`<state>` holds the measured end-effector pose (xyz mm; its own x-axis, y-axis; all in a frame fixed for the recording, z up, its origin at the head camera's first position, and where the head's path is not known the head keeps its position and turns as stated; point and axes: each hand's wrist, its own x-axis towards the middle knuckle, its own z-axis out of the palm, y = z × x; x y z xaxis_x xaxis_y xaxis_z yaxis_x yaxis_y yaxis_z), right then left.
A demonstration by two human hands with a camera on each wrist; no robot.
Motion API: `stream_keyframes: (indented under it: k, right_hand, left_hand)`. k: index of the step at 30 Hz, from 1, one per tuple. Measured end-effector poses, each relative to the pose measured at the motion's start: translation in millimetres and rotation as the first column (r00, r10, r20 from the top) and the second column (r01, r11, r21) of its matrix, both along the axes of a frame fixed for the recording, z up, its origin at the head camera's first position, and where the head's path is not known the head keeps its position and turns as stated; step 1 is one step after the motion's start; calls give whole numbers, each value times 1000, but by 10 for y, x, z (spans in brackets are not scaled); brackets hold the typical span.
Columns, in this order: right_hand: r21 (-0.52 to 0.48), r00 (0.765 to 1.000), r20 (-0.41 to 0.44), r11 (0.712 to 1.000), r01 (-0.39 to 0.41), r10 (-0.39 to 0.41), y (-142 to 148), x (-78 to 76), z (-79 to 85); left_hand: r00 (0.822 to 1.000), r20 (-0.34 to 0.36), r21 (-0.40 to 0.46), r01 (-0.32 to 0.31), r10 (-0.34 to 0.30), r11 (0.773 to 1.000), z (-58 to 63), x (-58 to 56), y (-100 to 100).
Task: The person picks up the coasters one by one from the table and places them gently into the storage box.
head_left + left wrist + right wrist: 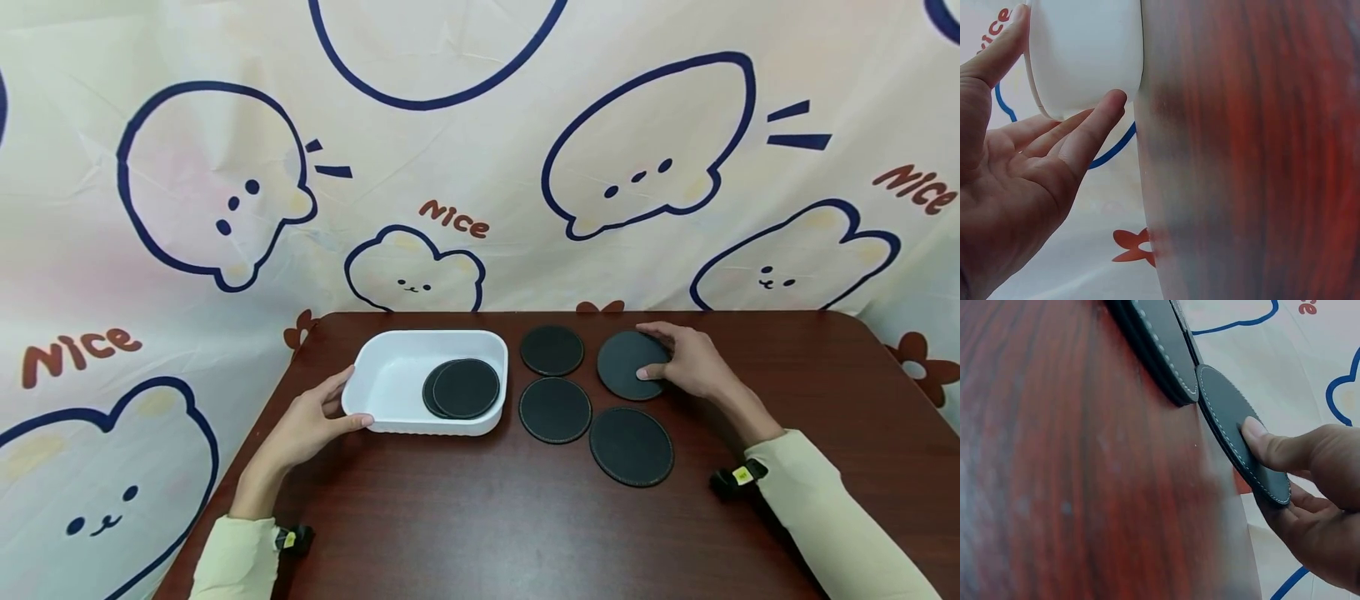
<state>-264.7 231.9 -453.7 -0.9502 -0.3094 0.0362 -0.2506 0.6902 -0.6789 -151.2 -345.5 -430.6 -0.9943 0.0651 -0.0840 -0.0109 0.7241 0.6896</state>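
A white plastic tray (390, 379) with raised walls stands on the table, with two round black coasters (467, 388) overlapping inside it. My left hand (311, 421) holds the tray's left end, thumb at the near corner and fingers along the far side; the left wrist view shows the fingertips (1113, 103) against the white wall. At the right, my right hand (686, 362) pinches a round black coaster (624, 367) at its right edge. In the right wrist view the thumb lies on the stitched face of this coaster (1225, 412), with fingers at its underside.
Three more black coasters lie on the dark brown table (480, 517): one far (552, 350), one nearer (555, 410) beside the tray, and one near right (631, 447). Behind the table's far edge hangs a cartoon-printed cloth (517, 275).
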Motion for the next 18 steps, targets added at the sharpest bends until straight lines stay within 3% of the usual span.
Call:
stream_keyframes:
  k: [9,18]
  right_hand:
    - [53,997,-11,995,80,-79,53,29,64]
    - [86,999,19,995,41,-43,180,62,162]
  left_hand:
    - [1000,16,6,1,-1,1000,9,-3,3]
    - [1000,8,3,5,-5,1000,24,-2,14]
